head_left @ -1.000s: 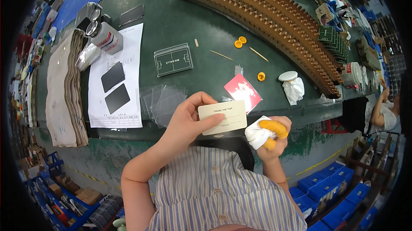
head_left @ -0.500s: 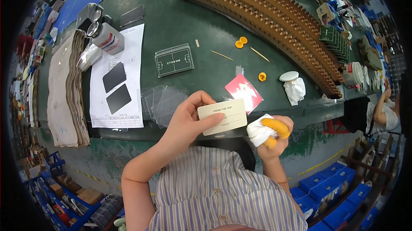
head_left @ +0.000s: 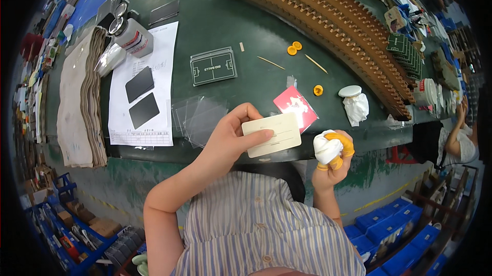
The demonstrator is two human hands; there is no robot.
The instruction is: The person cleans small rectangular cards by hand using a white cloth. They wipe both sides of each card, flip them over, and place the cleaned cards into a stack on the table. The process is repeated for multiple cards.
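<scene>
My left hand pinches a cream card by its left side, thumb on top, over the table's near edge. Thin printed lines cross the card, and the print near its top is faint. To its right, apart from the card, my right hand grips a bunched white cloth. Yellow finger cots cover several of its fingertips. Just beyond the card lies a pink card in a clear sleeve. Clear plastic sleeves are spread beside my left hand.
A green card stack lies mid-table near wooden sticks and loose yellow finger cots. A cloth-wrapped, white-lidded item stands right. Long notched wooden racks curve behind. At left are a bottle, black cards and stacked cloths.
My right hand with the white cloth has moved right, away from the card. The card has shifted slightly right, and its bold top print now looks faint.
</scene>
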